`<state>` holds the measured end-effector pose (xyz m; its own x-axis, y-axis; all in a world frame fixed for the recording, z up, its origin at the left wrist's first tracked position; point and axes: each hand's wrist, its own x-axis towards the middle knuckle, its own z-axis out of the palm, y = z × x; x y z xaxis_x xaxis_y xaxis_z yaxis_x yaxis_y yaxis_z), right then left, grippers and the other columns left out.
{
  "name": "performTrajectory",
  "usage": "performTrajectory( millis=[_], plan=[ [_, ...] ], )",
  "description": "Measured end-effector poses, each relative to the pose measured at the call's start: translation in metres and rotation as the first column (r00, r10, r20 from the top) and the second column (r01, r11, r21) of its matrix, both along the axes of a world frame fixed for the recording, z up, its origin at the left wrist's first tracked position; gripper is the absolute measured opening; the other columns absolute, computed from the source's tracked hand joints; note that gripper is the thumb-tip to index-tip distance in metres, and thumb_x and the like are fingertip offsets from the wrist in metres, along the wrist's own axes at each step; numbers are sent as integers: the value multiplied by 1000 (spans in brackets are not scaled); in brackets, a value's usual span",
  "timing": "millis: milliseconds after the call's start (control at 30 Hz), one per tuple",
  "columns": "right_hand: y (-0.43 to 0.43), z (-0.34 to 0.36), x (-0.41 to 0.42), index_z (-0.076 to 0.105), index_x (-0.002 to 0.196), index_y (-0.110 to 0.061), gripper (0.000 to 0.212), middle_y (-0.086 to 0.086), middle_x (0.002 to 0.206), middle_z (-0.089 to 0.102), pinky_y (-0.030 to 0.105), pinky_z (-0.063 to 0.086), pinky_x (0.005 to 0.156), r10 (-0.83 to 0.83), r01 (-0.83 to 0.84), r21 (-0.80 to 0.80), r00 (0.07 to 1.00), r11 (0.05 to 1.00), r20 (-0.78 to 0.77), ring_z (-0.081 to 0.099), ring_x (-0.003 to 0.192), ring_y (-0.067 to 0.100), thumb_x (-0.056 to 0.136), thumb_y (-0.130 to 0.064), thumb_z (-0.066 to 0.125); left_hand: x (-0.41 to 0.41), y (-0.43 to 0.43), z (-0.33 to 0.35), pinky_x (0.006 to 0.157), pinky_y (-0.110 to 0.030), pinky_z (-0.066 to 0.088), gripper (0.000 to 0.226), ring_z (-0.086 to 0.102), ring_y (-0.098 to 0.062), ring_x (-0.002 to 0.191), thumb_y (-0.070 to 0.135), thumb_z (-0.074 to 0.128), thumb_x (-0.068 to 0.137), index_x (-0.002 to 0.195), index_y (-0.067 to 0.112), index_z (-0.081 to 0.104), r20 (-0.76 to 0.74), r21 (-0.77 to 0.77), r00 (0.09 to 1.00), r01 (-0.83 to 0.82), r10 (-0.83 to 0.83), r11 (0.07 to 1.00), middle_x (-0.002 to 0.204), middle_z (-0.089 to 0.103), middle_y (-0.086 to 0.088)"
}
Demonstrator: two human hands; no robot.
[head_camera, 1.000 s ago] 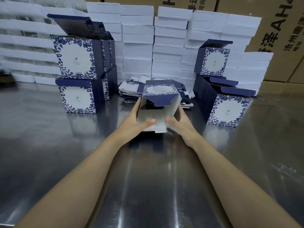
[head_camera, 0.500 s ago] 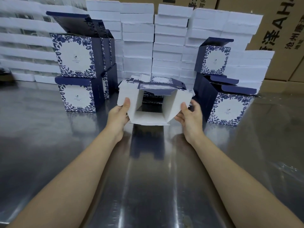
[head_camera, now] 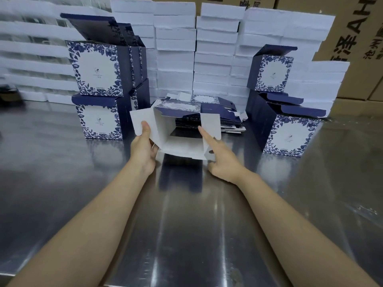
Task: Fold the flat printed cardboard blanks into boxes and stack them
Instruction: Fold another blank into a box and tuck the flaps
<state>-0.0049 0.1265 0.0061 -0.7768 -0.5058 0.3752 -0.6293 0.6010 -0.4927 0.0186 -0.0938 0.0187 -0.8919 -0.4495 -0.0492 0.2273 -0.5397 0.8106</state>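
I hold a half-formed blue floral box (head_camera: 182, 146) above the steel table (head_camera: 186, 224), its open white inside facing me. My left hand (head_camera: 143, 150) grips its left side, thumb on the spread left flap. My right hand (head_camera: 223, 160) holds the lower right corner with curled fingers while its index finger lies straight along the right flap. Behind the box lies a pile of flat printed blanks (head_camera: 226, 119). Folded boxes stand stacked at the left (head_camera: 97, 69) and at the right (head_camera: 290, 137), some with lids up.
Stacks of white boxes (head_camera: 176, 48) form a wall along the back of the table. Brown shipping cartons (head_camera: 356, 27) stand behind them at the right. The near half of the table is bare metal.
The box has gone from a flattened sleeve to an open tube with side flaps spread. My right index finger has now moved onto the right flap, which has swung inward.
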Motion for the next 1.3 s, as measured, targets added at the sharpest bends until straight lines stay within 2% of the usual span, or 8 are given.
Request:
performTrajectory(
  millis=[267, 433, 600, 767, 900, 1000, 1100, 1300],
  plan=[
    [-3, -1, -7, 48, 140, -34, 59, -4, 67, 55, 10, 44, 72, -288, 203, -498, 953, 843, -99, 52, 62, 4, 87, -24, 71, 1, 13, -2, 87, -38, 46, 65, 61, -23, 96, 66, 52, 87, 107, 6, 67, 47, -408, 999, 12, 8, 913, 104, 69, -6],
    [-11, 3, -2, 49, 140, -22, 61, 21, 60, 47, 6, 36, 64, -316, 255, -623, 949, 739, 13, 36, 58, 7, 85, -16, 73, 8, 25, 2, 108, -40, 41, 137, 58, -15, 122, 100, 49, 25, 133, 16, 53, -13, -365, 983, 168, -186, 916, 127, 65, 1],
    [-12, 4, 2, 51, 139, -19, 57, 3, 61, 51, 1, 36, 65, -297, 216, -582, 954, 784, -47, 46, 51, -2, 86, -9, 70, 2, 22, -4, 87, -31, 56, 93, 67, -14, 106, 86, 49, 49, 116, 23, 58, -124, -363, 958, 199, -259, 911, 108, 72, 6],
    [-12, 11, 10, 67, 119, -15, 41, -3, 156, 27, 2, 39, 67, -301, 125, -479, 902, 869, -310, 55, 76, -4, 82, 2, 61, 1, 21, -8, 71, -26, 54, 37, 68, -15, 91, 47, 64, 78, 103, 20, 64, -106, -401, 978, 124, -180, 908, 98, 73, 3],
    [-9, 16, 12, 67, 99, -2, 26, 9, 157, 12, 23, 43, 98, -307, 25, -478, 795, 878, -523, 32, 140, 10, 84, -3, 45, 0, 21, -9, 65, -16, 52, 4, 67, 0, 76, 25, 63, 94, 96, 23, 65, -106, -503, 991, 20, -85, 864, 84, 73, 14],
    [-10, 16, 14, 61, 79, 1, 20, 21, 153, 28, 43, 32, 112, -227, 9, -375, 809, 927, -542, 30, 141, 34, 84, -4, 43, 3, 25, -8, 77, -17, 54, 8, 66, -3, 82, 17, 64, 93, 100, 21, 64, -119, -583, 988, 9, -96, 812, 91, 71, 12],
    [-9, 17, 20, 65, 116, 1, 40, 16, 139, 47, 54, 45, 97, -181, -28, -380, 846, 924, -502, 51, 124, 35, 85, -8, 41, 6, 30, -7, 76, -15, 52, 19, 66, 1, 83, 10, 66, 91, 99, 27, 62, -159, -630, 981, -13, -113, 776, 94, 69, 11],
    [-4, 33, 20, 69, 112, -3, 55, 11, 126, 62, 27, 33, 108, -130, -71, -599, 950, 798, -286, 47, 124, 14, 72, 4, 33, 9, 26, -7, 96, -24, 47, 42, 61, -3, 109, 3, 60, 93, 130, 22, 53, -220, -773, 970, -108, -104, 626, 118, 66, 8]
  ],
)
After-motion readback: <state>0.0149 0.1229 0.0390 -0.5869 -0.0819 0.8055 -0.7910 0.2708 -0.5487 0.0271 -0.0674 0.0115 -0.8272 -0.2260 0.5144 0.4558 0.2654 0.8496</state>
